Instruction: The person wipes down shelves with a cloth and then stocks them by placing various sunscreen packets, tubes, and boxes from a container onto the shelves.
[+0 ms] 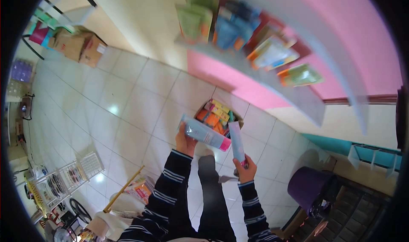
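Note:
My left hand [184, 142] is closed around one end of a large light-blue tube [206, 133] with a pink cap, printed side up and cap pointing right. My right hand [246, 170] grips a second light-blue tube [235, 140] near its pink end, its other end pointing away from me. Just beyond both tubes, an open cardboard box [241, 122] sits on the tiled floor, holding orange packs [207, 117] and small yellow cartons [220, 110]. The tubes overlap the box's near side in this view and hide part of it.
Grey shelves [272, 82] with several upright pouches [272, 52] run along the pink wall. A purple bin [307, 186] stands at right. Cardboard boxes [79, 46] lie far left. A white rack [70, 178] and a yellow stick [123, 188] are at lower left.

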The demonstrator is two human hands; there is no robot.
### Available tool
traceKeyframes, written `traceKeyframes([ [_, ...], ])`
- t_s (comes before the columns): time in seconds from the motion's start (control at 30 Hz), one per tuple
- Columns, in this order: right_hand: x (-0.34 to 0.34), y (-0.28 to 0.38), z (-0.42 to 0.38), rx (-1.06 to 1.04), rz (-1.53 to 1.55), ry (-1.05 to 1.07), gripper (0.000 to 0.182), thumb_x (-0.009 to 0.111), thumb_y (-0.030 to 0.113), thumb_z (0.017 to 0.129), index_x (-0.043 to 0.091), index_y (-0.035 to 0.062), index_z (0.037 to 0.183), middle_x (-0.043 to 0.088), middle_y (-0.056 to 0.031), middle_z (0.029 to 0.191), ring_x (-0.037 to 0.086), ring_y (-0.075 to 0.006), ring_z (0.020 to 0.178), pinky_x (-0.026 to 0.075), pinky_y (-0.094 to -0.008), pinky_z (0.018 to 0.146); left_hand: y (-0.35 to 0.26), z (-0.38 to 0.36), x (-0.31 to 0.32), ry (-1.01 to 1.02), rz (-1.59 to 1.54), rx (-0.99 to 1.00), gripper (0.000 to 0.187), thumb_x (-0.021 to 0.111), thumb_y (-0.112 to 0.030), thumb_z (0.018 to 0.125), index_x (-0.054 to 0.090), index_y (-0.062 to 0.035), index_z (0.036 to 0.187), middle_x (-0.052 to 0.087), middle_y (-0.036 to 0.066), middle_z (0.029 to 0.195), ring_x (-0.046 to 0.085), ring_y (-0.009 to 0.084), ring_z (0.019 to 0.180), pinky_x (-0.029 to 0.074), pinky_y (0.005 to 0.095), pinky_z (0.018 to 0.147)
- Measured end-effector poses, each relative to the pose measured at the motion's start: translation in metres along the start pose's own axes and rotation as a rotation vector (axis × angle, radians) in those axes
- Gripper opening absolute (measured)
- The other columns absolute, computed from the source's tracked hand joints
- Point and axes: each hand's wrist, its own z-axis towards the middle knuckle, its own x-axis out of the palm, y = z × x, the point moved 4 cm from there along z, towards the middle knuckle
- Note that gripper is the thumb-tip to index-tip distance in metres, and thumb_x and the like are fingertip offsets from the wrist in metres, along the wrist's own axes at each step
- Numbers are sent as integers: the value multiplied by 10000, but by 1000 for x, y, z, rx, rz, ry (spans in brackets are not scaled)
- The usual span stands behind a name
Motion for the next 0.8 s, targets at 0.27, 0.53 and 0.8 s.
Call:
traceKeyframes([
  [0.27, -88, 176, -74, -97, 285, 53, 443, 687, 185, 627, 529, -62, 960, 564, -83, 696, 514, -75, 628, 425, -229, 568, -58, -113, 160, 621, -551, -319, 447, 443, -476, 759, 493, -79, 958, 519, 69, 824, 498, 247, 785, 409, 417, 721],
  [0.53, -144, 278, -114, -633, 71, 102, 448, 681, 175, 626, 522, -38, 987, 581, -92, 730, 526, -90, 611, 429, -228, 539, -79, -235, 252, 531, 41, -177, 505, 350, -444, 820, 400, -40, 1118, 463, 129, 1068, 461, 247, 959, 424, 381, 761],
  [0.8, -199, 359, -68, -103, 1216, 794, 430, 395, 60, 678, 331, 50, 1103, 469, -142, 968, 503, -223, 777, 451, -319, 586, -102, -280, 291, 757, -25, -25, 392, 345, -341, 848, 408, -15, 1057, 416, 124, 1153, 452, 249, 1003, 414, 363, 807],
])
